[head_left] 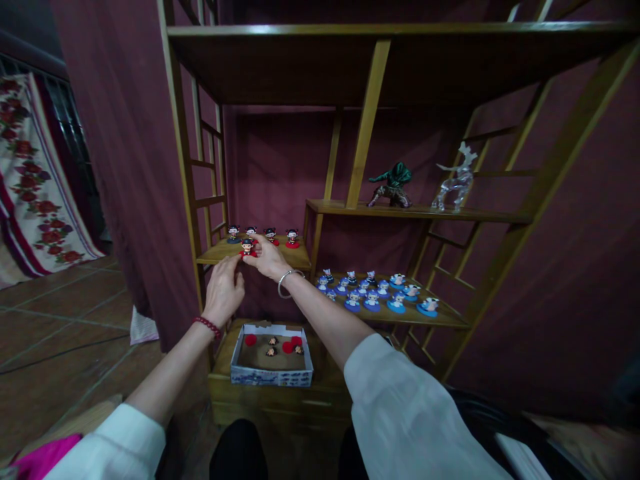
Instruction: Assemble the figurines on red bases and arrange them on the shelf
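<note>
A small red figurine [247, 247] with black hair stands upright at the front edge of the left shelf [215, 253]. Around its right side, the thumb and forefinger of my right hand [268, 259] are closed on it. My left hand [225, 288] reaches up from below, its fingertips pinched at the red base; its palm is turned from view. Just behind are several similar figurines [292, 239] in a row, one partly covered by my right fingers. Below, an open cardboard box [271, 377] holds several small figurine pieces [271, 351] and red discs [251, 340].
To the right, a lower shelf [450, 320] carries several blue and white figurines [371, 300]. Above it stand a green-cloaked figure [395, 183] and a clear deer statuette [457, 180]. Wooden uprights [369, 123] divide the rack. A dark red curtain [115, 167] hangs left.
</note>
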Available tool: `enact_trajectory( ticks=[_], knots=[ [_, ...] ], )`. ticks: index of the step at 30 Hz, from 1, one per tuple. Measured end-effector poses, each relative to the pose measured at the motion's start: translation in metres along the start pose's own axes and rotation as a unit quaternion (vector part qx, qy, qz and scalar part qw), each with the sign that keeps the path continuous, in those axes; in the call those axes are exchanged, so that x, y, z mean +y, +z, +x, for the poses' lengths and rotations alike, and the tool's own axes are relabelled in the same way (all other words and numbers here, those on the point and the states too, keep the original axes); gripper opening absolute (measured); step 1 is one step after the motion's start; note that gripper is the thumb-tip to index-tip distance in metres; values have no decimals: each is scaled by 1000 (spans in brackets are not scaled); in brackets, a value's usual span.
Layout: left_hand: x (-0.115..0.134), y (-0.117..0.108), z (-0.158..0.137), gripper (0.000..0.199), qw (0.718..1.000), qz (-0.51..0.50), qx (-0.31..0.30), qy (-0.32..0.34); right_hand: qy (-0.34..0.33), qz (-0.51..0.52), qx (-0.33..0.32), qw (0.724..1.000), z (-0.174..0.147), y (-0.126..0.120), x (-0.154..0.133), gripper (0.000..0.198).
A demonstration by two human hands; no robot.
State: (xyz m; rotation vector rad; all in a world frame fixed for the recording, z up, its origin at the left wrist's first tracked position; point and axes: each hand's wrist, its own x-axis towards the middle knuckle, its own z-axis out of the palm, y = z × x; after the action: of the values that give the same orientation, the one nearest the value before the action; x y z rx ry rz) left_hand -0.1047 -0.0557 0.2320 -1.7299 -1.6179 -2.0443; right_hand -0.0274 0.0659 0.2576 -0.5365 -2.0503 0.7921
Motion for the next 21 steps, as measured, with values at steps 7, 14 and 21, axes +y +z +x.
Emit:
enact_trajectory(
  ticks=[7,14,21],
  knots=[
    [-13,1,6,41,983,171,-28,62,22,-72,4,997,13,6,-1,68],
    [-27,-1,14,43,925,358,-67,105,64,-170,-19,983,16,6,-16,73],
    [-29,-6,19,42,909,399,-78,96,81,-194,-32,977,25,13,-15,76]
  ],
)
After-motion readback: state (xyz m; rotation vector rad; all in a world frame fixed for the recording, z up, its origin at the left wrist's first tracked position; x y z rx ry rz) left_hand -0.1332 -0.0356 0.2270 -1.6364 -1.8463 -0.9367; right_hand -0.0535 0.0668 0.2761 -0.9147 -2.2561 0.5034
